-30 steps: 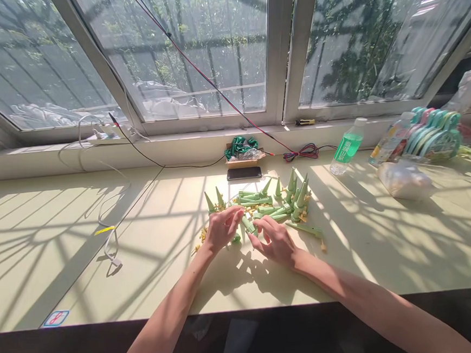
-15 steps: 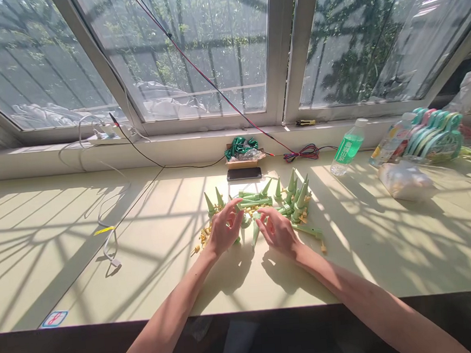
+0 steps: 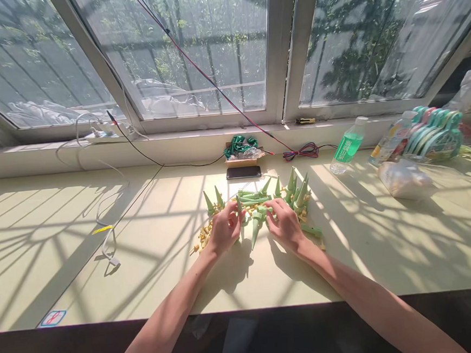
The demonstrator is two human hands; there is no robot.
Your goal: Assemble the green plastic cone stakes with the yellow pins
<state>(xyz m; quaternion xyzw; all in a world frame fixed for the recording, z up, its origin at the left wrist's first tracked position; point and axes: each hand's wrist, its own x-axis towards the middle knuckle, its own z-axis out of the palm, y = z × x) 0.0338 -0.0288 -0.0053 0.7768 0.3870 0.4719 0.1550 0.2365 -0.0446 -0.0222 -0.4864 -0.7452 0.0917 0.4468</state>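
My left hand is closed in a pinch around a small green cone-shaped piece, its tip pointing up. My right hand hovers low at the right of the pile, thumb and fingers curved and apart, fingertips close to light green parts. Between the hands a green cone piece lies with its point toward me. Behind them are green tubes and several upright green cones. Small yellow pieces lie beside my left hand, partly hidden by it.
A black phone lies behind the pile, in front of a small box with green material. To the right stand a green-labelled bottle, a plastic bag and pastel hangers. A white cable lies at left.
My right hand has shifted right, uncovering more of the green cone piece between the hands. The green piece in my left hand now shows more clearly; that hand has barely moved.
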